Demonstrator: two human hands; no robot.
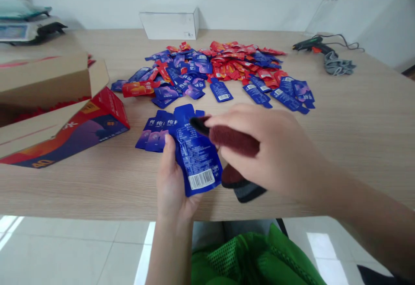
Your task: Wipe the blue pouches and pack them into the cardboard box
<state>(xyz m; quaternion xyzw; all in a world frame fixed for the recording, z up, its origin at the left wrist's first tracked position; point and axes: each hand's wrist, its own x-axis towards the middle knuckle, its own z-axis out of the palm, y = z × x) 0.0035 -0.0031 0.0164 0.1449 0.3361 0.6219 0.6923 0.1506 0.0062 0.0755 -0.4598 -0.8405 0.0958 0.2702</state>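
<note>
Furthest left of my left grip, the open cardboard carton lies on its side on the surface, and I can only make out a red strip inside it, too shadowed to name; the red and blue printed box in front of it shows only its outer panels, so I cannot tell what it holds. My left hand is clamped on the lower edge of a blue sachet, holding it upright just above the surface edge, barcode side facing me. The hold looks like thumb and fingers on one corner only, so I judge the sachet could pivot or slip out if the cloth pushes sideways on it. Just beyond that grip a small stack of blue sachets lies flat, and a swinging wrist could scatter it. Further off, the heap of red and blue sachets sprawls loose. To the right of the sachet, my right hand is closed around a dark red cloth, its tip touching the sachet's top; the trailing end hangs at the surface edge and could snag. Far right, a glue gun lies well apart.
</note>
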